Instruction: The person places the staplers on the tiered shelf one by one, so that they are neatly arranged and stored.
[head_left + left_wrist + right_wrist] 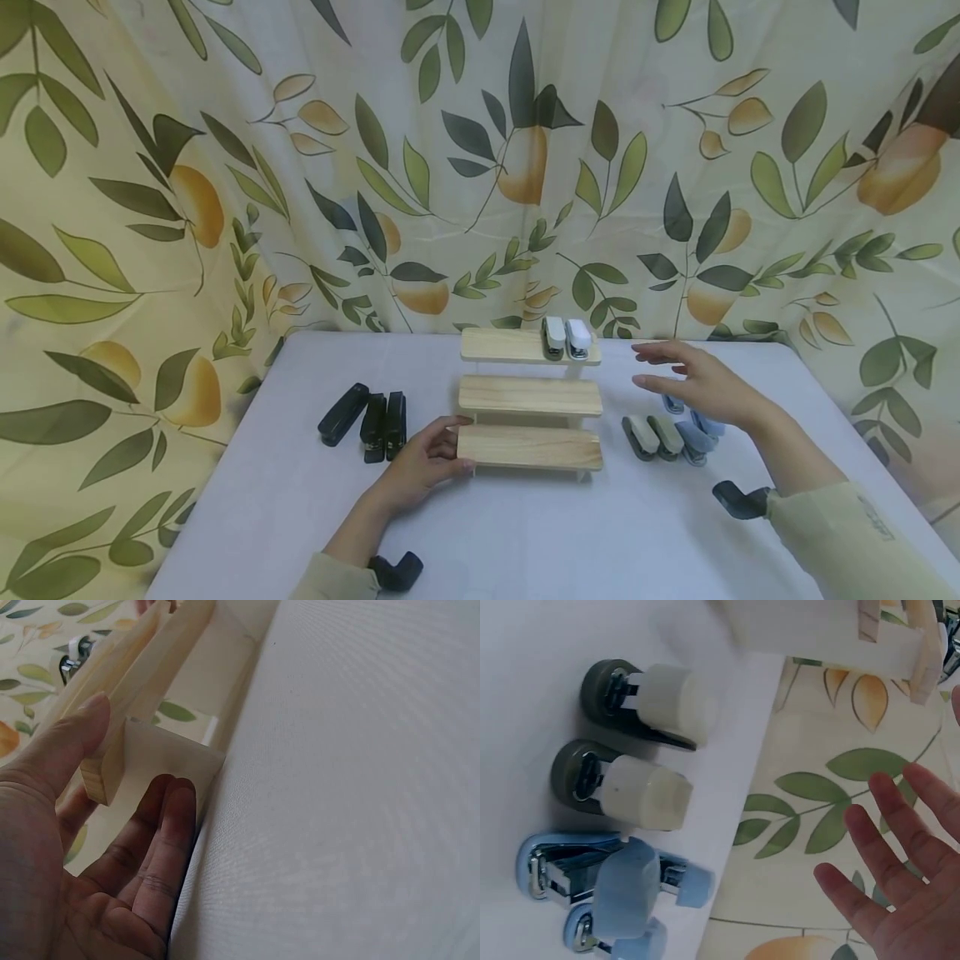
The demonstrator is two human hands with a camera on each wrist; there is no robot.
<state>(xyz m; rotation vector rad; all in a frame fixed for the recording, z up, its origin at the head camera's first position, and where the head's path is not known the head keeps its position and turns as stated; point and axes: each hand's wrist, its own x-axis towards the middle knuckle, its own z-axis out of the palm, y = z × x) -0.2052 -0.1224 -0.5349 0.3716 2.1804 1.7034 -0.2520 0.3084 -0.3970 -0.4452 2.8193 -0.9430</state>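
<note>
A three-tier wooden stand [528,447] on pale supports stands mid-table. My left hand [423,467] holds the left end of its lowest board, thumb on the board [124,761] and other fingers bent by the white side support. Two white staplers [554,337] sit side by side on the top board's right part. My right hand [705,383] is raised with fingers spread and nothing in it, over the staplers right of the stand. Those are two cream staplers with grey bases [646,793] and several blue staplers [626,889], partly hidden under the hand in the head view.
Left of the stand lie three black staplers [343,414], one slanted and two side by side. All rests on a white-covered table [525,542]. A leaf-and-fruit patterned curtain [480,167] hangs along the table's back edge.
</note>
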